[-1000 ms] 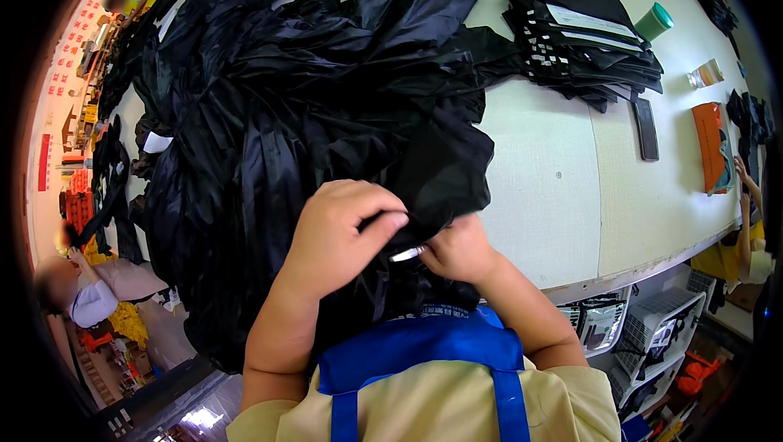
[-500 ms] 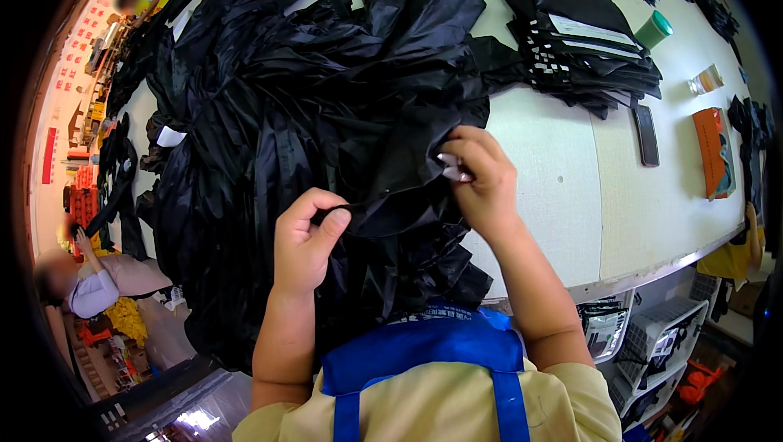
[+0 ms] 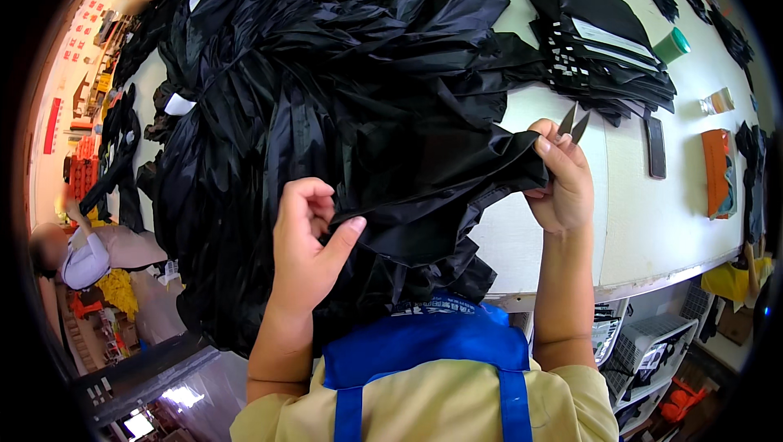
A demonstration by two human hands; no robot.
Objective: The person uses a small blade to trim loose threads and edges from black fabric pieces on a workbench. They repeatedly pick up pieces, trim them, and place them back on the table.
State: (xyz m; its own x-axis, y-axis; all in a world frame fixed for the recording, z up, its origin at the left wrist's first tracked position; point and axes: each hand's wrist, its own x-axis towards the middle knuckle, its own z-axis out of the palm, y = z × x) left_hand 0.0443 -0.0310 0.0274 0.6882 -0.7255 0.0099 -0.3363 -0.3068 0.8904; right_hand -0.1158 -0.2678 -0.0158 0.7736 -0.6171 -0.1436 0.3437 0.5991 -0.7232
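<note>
A big heap of shiny black fabric pieces (image 3: 326, 91) covers the left half of a pale worktable (image 3: 644, 214). My left hand (image 3: 306, 242) pinches the near edge of one black piece (image 3: 440, 197) and pulls it taut. My right hand (image 3: 561, 177) grips the other end of that piece and also holds small thread snips (image 3: 573, 122), their two blades pointing up and apart.
A neat stack of folded black pieces (image 3: 603, 50) lies at the back right, with a green cup (image 3: 670, 46) beside it. A dark phone (image 3: 656, 147) and an orange object (image 3: 718, 173) lie to the right. Another person (image 3: 81, 250) sits at far left. Storage bins (image 3: 652, 344) stand under the table edge.
My hands have drawn apart, the right one moving right and up with the snips. The black piece is now stretched between them.
</note>
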